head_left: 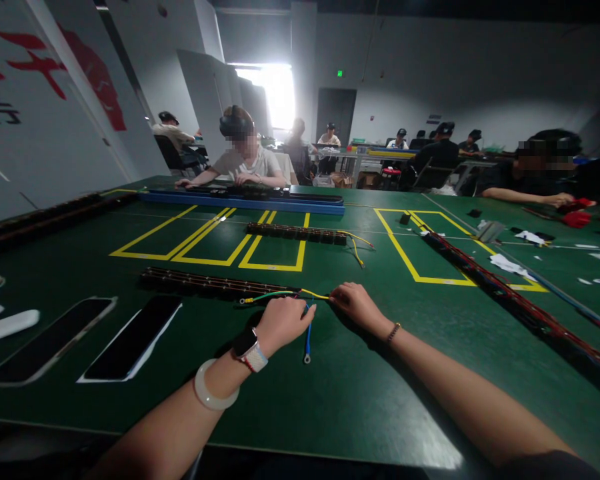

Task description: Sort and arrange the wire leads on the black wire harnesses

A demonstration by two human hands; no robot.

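My left hand (281, 321) lay low on the green counter (330, 400), knuckles up, fingers curled in and pinching a short blue wire with a ring end (307, 340). The blue wire hung down from my fingers toward me and lay on the counter. My right hand (356, 303) reached in from the right, palm down, fingertips pressed together on a thin yellow-and-green wire (280, 294). That wire ran left from my right hand, past the top of my left hand, to the end of a long dark strip of connectors (215, 283). Both forearms rested flat.

There was wide open green counter in front of my arms, up to the near edge. To the left lay two flat black panels (90, 337), well apart from my hands. Yellow tape boxes (215, 241) marked the counter farther out, and a long red-and-black wire bundle (520, 303) ran along the right side.

Red writing on the white wall (35, 67) was cut off, and I could not read it.
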